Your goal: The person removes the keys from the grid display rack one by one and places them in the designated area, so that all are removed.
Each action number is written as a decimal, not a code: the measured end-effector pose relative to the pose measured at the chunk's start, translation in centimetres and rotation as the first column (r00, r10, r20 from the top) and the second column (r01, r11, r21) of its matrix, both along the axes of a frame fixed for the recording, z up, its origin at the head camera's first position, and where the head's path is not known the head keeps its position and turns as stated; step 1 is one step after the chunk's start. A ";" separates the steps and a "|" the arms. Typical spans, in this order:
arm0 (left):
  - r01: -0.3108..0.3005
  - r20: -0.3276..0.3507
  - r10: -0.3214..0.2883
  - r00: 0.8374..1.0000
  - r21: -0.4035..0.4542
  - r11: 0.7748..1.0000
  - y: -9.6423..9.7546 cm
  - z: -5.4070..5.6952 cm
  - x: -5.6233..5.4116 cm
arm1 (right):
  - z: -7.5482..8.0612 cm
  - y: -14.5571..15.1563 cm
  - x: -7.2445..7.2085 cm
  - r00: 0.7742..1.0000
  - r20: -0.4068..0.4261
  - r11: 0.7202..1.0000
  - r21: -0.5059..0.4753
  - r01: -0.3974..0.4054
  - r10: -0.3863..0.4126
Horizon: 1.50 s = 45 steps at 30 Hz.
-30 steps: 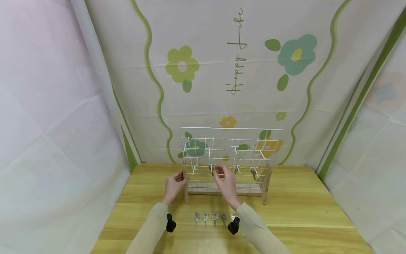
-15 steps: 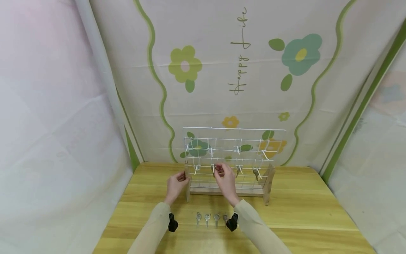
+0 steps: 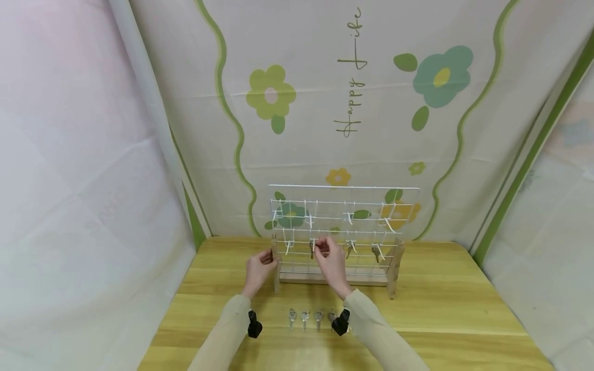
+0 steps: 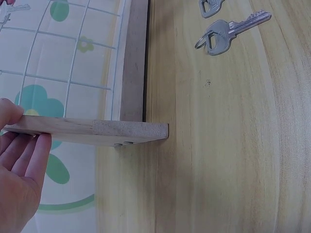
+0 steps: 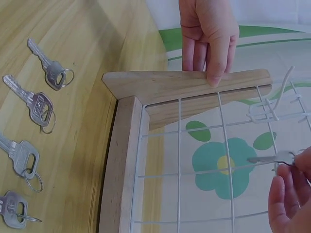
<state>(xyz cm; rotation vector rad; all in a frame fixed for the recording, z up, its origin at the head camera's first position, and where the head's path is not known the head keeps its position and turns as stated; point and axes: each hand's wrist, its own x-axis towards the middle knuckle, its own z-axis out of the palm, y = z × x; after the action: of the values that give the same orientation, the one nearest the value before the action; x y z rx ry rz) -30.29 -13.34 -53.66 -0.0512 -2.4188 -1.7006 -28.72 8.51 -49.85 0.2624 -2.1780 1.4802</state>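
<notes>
A white wire grid rack (image 3: 343,188) with hooks stands between wooden side posts. My left hand (image 3: 260,270) grips the left wooden post (image 4: 73,127), thumb on one side and fingers on the other in the left wrist view. At the lower row's second hook from the left, my right hand (image 3: 331,264) pinches a silver key (image 5: 272,158) by its head; the blade points toward the table. Whether its ring is on the hook is hidden by the fingers. Two more keys hang on lower hooks to the right, one key (image 3: 376,252) on the rightmost.
On the wooden table (image 3: 441,309), several loose keys (image 3: 304,318) with rings lie in a row before the rack; my right wrist camera (image 3: 341,322) partly covers the row's right end. Upper hooks (image 3: 387,224) jut forward. A flowered cloth (image 3: 297,129) hangs close behind.
The head view has shifted slightly, so everything sits a little farther right in it. My right hand stays at the same hook with the key, and my left hand keeps its grip on the post.
</notes>
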 end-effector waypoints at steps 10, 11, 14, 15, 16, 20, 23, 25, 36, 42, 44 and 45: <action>0.007 -0.007 -0.007 1.000 0.011 1.000 0.1 0.1 0.2 | 0.7 0.6 1.2 1.000 0.012 0.999 -0.031 -0.020 0.020; 0.009 -0.013 -0.009 1.000 0.006 1.000 0.1 0.1 0.2 | 0.8 0.7 1.4 1.000 0.016 0.999 -0.031 -0.026 0.027; 0.003 -0.008 -0.003 1.000 0.007 1.000 0.0 0.0 0.2 | 1.0 0.9 1.8 0.998 0.036 0.998 -0.042 -0.046 0.047; 0.002 -0.006 -0.001 1.000 0.007 1.000 0.0 0.0 0.2 | 1.1 0.9 2.0 0.998 0.043 0.998 -0.045 -0.051 0.053; -0.002 -0.003 0.002 1.000 0.008 1.000 0.0 0.0 0.2 | 1.2 1.0 2.1 0.997 0.049 0.998 -0.043 -0.054 0.056; -0.015 0.005 0.015 1.000 0.007 1.000 0.1 -0.1 0.1 | 1.3 1.2 2.6 0.996 0.060 0.997 -0.032 -0.064 0.066; -0.014 -0.009 0.014 1.000 -0.005 1.000 0.1 -0.1 0.1 | 1.2 1.4 3.0 0.996 0.061 0.997 -0.022 -0.070 0.071; -0.012 -0.012 0.012 1.000 -0.001 1.000 0.1 -0.1 0.1 | 1.0 1.7 3.3 0.995 0.064 0.997 -0.020 -0.074 0.075; -0.007 0.011 0.006 1.000 0.015 1.000 0.0 -0.1 0.1 | -2.6 4.8 4.9 0.990 0.140 0.999 0.046 -0.022 0.015; 0.001 0.009 -0.002 1.000 0.022 1.000 0.0 0.0 0.1 | -4.9 7.0 6.0 0.975 0.220 0.997 0.075 0.000 -0.017; 0.003 0.013 -0.003 1.000 0.028 1.000 0.0 0.0 0.2 | -5.6 7.8 6.4 0.967 0.255 0.997 0.081 0.003 -0.024; 0.005 0.012 -0.005 1.000 0.026 1.000 0.0 0.0 0.2 | -6.0 8.2 6.5 0.962 0.273 0.997 0.081 0.004 -0.026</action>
<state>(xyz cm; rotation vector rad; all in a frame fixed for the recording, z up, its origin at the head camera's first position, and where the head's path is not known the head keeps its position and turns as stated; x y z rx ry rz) -30.09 -13.34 -53.66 -0.0441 -2.4070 -1.7387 -22.17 16.70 -55.88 0.0691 -2.4536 1.4975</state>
